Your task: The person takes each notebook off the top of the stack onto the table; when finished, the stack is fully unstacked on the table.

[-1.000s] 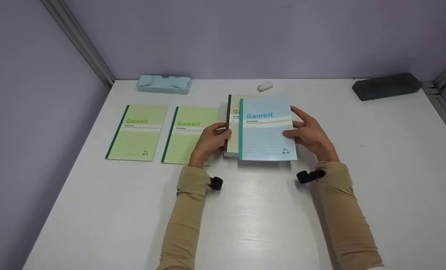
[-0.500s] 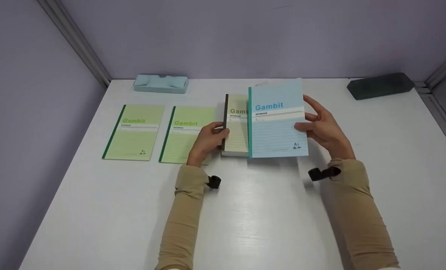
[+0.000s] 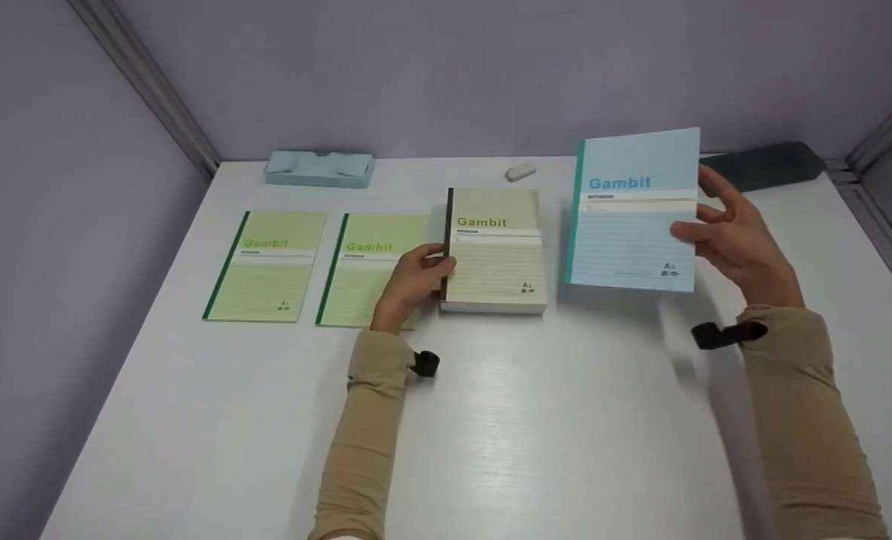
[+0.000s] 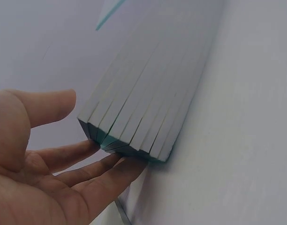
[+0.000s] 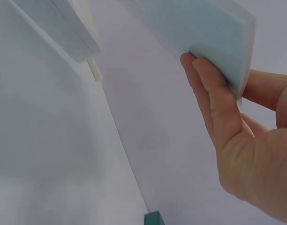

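My right hand (image 3: 746,240) pinches a blue notebook (image 3: 633,217) by its right edge and holds it up off the table. Thumb in front and fingers behind show in the head view; the right wrist view has the notebook (image 5: 204,37) between them. At the middle stands a thick pile of notebooks (image 3: 497,270) with a yellow-green, dark-spined one on top. My left hand (image 3: 412,285) rests its extended fingers against the pile's spine side. In the left wrist view the thumb (image 4: 52,107) is apart from the pile (image 4: 143,93).
Two green notebooks (image 3: 265,285) (image 3: 363,289) lie flat on the left, the nearer one partly under my left hand's outline. A light blue pencil case (image 3: 318,169), a white eraser (image 3: 521,172) and a dark case (image 3: 776,165), partly covered by the blue notebook and hand, stand along the back edge.
My right hand has lifted the blue notebook off the pile and carried it right and up, uncovering the yellow-green top notebook. My left hand has stayed at the pile's spine.
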Available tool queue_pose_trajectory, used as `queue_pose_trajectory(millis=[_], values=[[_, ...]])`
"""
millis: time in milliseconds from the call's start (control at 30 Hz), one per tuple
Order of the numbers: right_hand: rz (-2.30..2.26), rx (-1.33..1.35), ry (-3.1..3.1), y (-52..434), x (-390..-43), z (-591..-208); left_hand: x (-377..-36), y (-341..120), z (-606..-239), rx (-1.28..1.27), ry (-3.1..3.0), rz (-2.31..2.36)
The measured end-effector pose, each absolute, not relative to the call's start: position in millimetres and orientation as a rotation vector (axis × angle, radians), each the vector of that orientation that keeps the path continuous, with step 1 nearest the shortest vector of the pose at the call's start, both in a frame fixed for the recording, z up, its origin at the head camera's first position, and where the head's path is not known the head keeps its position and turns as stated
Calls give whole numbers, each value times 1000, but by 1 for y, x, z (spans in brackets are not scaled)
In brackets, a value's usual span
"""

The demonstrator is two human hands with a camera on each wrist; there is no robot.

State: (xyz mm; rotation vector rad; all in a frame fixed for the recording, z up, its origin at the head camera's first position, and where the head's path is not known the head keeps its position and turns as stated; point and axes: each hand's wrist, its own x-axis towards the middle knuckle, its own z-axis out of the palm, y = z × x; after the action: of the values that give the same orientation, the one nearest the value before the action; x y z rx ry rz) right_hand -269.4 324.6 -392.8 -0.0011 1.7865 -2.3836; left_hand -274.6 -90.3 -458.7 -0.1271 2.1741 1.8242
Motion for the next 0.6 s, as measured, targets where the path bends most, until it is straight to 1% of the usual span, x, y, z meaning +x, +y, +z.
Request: queue_pose_trajectory(millis=[267, 467, 600], values=[[-2461, 28, 1699, 378, -262, -390, -273, -98, -460, -149, 2159, 1861], [-2487, 140, 1669, 417, -251, -405, -272, -101, -459, -181, 2173, 1855], [-2517, 160, 1658, 441, -247, -418, -272, -103, -458, -187, 2185, 1848]])
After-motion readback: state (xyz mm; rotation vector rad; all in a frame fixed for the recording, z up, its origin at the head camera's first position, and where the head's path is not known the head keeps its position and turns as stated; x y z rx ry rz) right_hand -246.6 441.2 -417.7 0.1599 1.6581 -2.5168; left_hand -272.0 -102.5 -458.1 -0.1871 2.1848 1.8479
